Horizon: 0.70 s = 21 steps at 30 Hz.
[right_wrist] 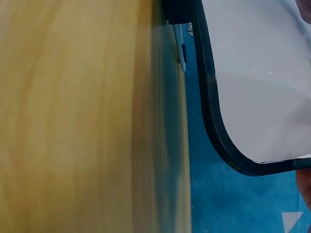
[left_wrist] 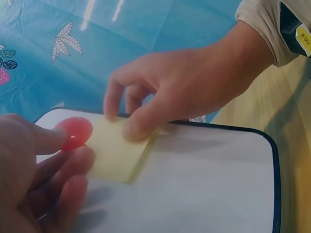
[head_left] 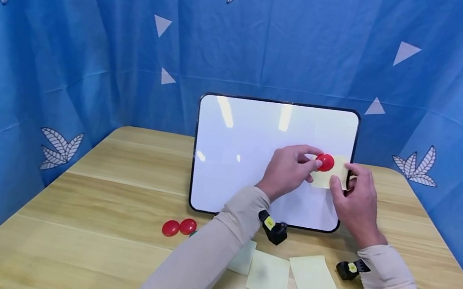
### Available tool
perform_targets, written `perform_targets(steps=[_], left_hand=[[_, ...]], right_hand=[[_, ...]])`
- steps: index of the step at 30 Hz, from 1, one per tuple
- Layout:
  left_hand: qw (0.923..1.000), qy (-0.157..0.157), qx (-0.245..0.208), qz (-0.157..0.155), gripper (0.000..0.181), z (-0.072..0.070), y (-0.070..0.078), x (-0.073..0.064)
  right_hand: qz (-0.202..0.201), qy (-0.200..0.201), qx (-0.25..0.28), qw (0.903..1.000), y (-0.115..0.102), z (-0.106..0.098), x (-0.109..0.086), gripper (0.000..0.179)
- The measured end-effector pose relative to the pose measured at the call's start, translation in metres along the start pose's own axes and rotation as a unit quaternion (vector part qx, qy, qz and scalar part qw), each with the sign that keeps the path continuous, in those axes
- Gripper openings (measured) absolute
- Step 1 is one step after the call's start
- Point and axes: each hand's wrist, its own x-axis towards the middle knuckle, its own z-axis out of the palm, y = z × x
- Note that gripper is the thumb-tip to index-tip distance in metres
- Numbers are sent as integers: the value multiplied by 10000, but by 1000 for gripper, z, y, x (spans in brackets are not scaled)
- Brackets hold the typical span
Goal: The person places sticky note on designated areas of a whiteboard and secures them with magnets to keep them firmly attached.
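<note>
An upright whiteboard (head_left: 230,184) with a black frame stands on the table. My left hand (head_left: 288,168) pinches a round red magnet (head_left: 325,162) between thumb and finger, in front of a yellow sticky note (head_left: 320,182) at the board's right side. Whether the magnet touches the note is unclear. At the board's right edge, my right hand (head_left: 357,203) holds the note's side, its thumb on the paper. The left wrist view shows the same magnet (left_wrist: 77,131) over the note's border. In the right wrist view, a board corner (right_wrist: 257,97) hides most of the right hand.
Two red magnets (head_left: 179,227) lie left on the wooden table (head_left: 86,242), beside a green piece mostly hidden by the left sleeve. Sticky notes lie in front of the board: a pale one (head_left: 245,259), a middle one (head_left: 267,277) and a right one (head_left: 314,277). Behind hangs a blue curtain (head_left: 271,60).
</note>
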Motion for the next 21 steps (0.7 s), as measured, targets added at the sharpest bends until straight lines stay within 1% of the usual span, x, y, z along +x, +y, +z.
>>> perform_targets(steps=[2,4,7,10,13,17,21], left_hand=[[10000,7,19,-8,28,4,0,1],[9999,35,144,5,28,7,1,2],[9981,128,595,119,30,12,3,3],[9918,317,1206,287,30,14,7,4],[9853,476,1597,364,30,15,11,6],[9815,604,1791,306,30,16,16,9],[9776,688,1971,259,30,19,20,12]], right_hand=[[-8,2,-14,10000,1,0,0,45],[-5,1,-21,10000,1,0,0,45],[14,28,-4,10000,2,0,-1,44],[36,60,19,10000,1,1,-1,44],[28,103,15,9999,1,2,0,44],[29,127,17,9999,1,3,0,44],[147,104,25,9998,1,-1,-1,44]])
